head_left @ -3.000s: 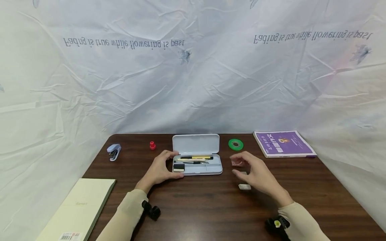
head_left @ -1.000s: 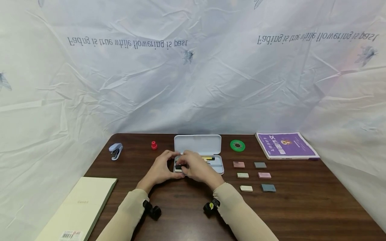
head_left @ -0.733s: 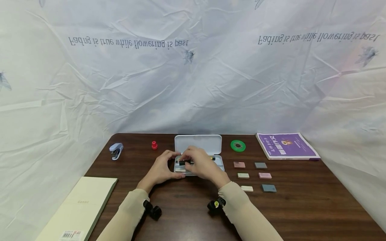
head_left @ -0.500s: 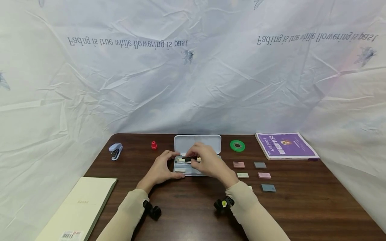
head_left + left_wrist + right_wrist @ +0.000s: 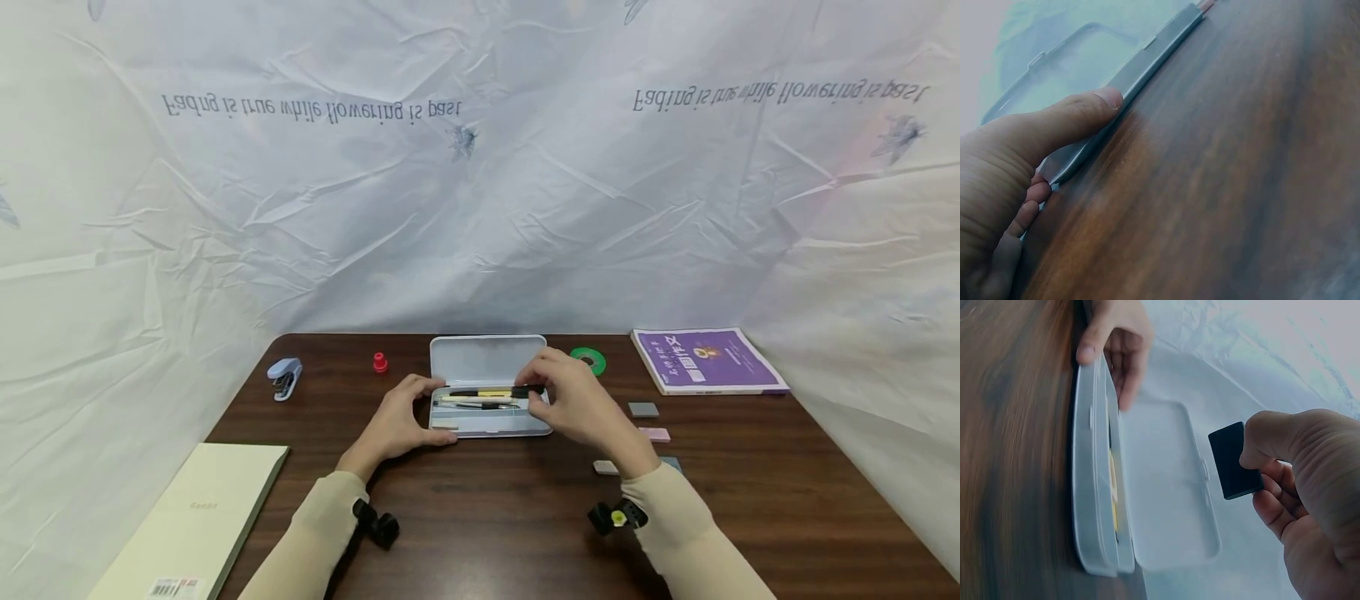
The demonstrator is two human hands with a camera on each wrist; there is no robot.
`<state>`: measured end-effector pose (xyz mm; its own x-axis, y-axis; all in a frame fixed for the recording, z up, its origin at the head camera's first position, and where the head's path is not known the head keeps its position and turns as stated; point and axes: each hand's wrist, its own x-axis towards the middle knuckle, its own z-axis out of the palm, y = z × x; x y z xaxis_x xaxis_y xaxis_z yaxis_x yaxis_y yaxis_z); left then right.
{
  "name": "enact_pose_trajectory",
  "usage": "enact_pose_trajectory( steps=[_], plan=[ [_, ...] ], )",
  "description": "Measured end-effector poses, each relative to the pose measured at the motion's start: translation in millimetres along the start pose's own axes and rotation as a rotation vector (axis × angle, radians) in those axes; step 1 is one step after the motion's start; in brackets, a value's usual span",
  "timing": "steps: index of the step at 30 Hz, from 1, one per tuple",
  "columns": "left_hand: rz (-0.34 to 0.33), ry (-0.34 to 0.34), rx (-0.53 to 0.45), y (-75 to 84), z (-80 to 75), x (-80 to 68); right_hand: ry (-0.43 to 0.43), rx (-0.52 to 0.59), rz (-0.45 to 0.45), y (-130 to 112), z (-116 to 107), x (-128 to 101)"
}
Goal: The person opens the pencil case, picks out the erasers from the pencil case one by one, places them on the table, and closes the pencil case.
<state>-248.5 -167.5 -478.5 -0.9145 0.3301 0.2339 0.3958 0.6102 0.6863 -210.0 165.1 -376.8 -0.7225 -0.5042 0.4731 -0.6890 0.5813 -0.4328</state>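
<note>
My right grip [image 5: 1285,481] pinching a dark eraser [image 5: 1234,460], half hidden by my thumb, left grip [image 5: 397,421] clamped on the pencil case [image 5: 487,421] corner, fingers curled.

Right hand [image 5: 577,408] covers the right end of the pencil case [image 5: 487,421], so the black eraser [image 5: 1234,460] it pinches can't be seen from the head view. It also hides some of the small erasers [image 5: 643,409] on the table, and part of the green tape roll [image 5: 588,358]. Left-wrist view is blurry; the left hand [image 5: 1016,169] is cut off by the frame edge. Pens [image 5: 487,392] in the case are too small to tell apart.
</note>
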Motion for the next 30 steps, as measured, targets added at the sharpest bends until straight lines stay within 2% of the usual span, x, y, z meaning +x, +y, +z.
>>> enact_pose_trajectory(
  steps=[6,13,25,30],
  plan=[
    [0.003,0.0,0.002,-0.8,0.7,0.5,0.037,-0.022,-0.007,11,-18,-18],
    [-0.002,-0.004,0.001,0.6,0.8,0.3,0.059,-0.029,0.029,21,-36,-41],
    [0.009,0.004,0.007,-1.0,-0.1,-0.8,0.117,-0.133,0.047,33,-62,-79],
    [0.012,0.0,0.001,-0.5,-0.3,-0.5,0.143,-0.162,0.061,37,-68,-101]
  ],
)
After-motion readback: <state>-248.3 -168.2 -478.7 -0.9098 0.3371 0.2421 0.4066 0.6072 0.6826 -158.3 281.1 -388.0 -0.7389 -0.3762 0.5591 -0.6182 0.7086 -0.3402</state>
